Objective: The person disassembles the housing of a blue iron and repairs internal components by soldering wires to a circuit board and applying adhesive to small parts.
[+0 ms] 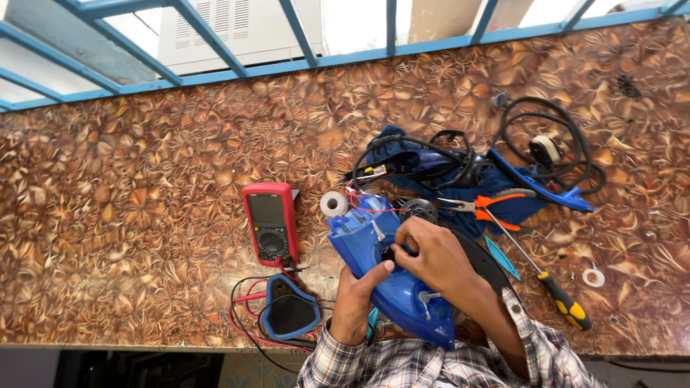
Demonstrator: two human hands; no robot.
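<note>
Left hand (357,302) grips blue iron body (392,276) from below; right hand (431,255) pinches a part on top. Multimeter (270,223) beside on tabletop (129,201).

head view, steeply down, close over worktop (144,179)

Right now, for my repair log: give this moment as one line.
left hand: holds blue iron housing | right hand: fingers at housing opening | table: red multimeter, pliers, screwdriver
</note>
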